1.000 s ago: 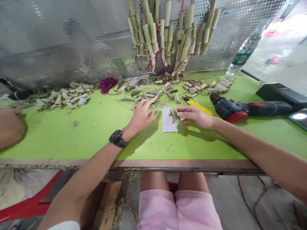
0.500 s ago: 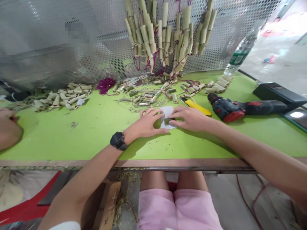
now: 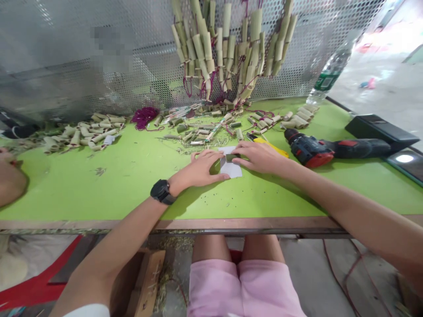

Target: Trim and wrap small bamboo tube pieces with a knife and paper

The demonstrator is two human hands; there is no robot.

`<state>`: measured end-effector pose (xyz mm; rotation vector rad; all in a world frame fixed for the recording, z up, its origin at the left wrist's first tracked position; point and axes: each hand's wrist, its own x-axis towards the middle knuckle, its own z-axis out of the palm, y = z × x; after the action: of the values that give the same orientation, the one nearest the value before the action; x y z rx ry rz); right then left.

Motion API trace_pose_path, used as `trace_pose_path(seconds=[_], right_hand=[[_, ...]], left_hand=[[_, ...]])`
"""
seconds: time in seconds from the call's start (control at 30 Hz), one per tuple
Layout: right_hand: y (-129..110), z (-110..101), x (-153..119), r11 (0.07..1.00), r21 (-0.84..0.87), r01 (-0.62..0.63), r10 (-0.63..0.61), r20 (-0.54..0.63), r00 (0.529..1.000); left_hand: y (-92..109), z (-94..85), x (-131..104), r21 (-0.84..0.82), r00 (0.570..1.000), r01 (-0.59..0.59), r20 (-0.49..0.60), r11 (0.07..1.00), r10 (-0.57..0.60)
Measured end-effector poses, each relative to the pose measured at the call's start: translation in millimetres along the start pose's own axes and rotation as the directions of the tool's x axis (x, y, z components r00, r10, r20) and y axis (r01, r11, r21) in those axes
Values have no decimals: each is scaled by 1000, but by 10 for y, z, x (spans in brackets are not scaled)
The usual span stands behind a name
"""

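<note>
1. Far left, I see another person's arm on the green table, with a pile of pale tubes beyond it.
2. Farther along, at the back, I make out a tangle of purple thread.
3. My view then reaches the left hand, a black watch on its wrist. It grasps no tube; its fingers and thumb are spread, their tips at the sheet's left edge.
4. The sheet is small, white and flat, with an uneven lower edge.
5. Over its upper part I see the piece: short, dark green, dull, its far end covered by fingers. I cannot tell how firmly it meets the sheet.
6. The right hand grips that piece between thumb and fingers, palm down.
7. Just beyond this hand lies a yellow cutter, partly hidden from me.
8. Farther right I have a drill on its side, then an upright bottle behind it.
</note>
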<state>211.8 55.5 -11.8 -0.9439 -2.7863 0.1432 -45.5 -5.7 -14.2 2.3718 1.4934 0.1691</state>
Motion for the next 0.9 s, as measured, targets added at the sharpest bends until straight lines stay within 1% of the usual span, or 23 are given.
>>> trace_pose_path(seconds=[0.1, 0.17, 0.23, 0.37, 0.43, 0.5, 0.6, 0.63, 0.67, 0.8, 0.83, 0.9], right_hand=[[0, 13, -22, 999, 9, 37, -37, 2, 999], [-26, 21, -61, 994, 47, 95, -95, 15, 995], [-50, 16, -84, 991, 58, 118, -120, 28, 992], [-51, -24, -59, 999, -39, 23, -22, 16, 1000], [-48, -40, -54, 998, -55, -13, 13, 10, 1000], [-62, -46, -77, 1000, -13, 14, -14, 21, 1000], [-90, -43, -120, 991, 77, 107, -110, 35, 993], [-92, -42, -125, 990, 79, 116, -119, 32, 992], [-91, -42, -122, 993, 60, 102, -104, 24, 994], [-101, -53, -89, 999, -34, -20, 20, 2, 1000], [-120, -57, -89, 1000, -24, -20, 20, 7, 1000], [-171, -66, -102, 999, 36, 38, -39, 26, 999]], left_hand=[[10, 19, -11, 16, 1000, 8, -8, 1000, -8], [17, 23, -19, 32, 1000, -20, -22, 999, 21], [22, 17, -19, 46, 999, -45, -28, 998, 47], [35, 0, -11, 23, 1000, -21, 12, 999, 21], [41, 4, -14, 5, 1000, 2, 26, 1000, -2], [40, 18, -23, -11, 1000, 1, 29, 1000, -1], [30, 40, -39, -36, 998, -33, 46, 999, 35], [30, 42, -43, -41, 998, -42, 53, 998, 44], [33, 42, -45, -45, 997, -45, 58, 998, 48], [72, 23, -48, -54, 999, -18, 44, 998, 21], [81, 18, -48, -54, 999, -17, 41, 998, 19], [91, 13, -48, -45, 999, -29, 44, 999, 31]])
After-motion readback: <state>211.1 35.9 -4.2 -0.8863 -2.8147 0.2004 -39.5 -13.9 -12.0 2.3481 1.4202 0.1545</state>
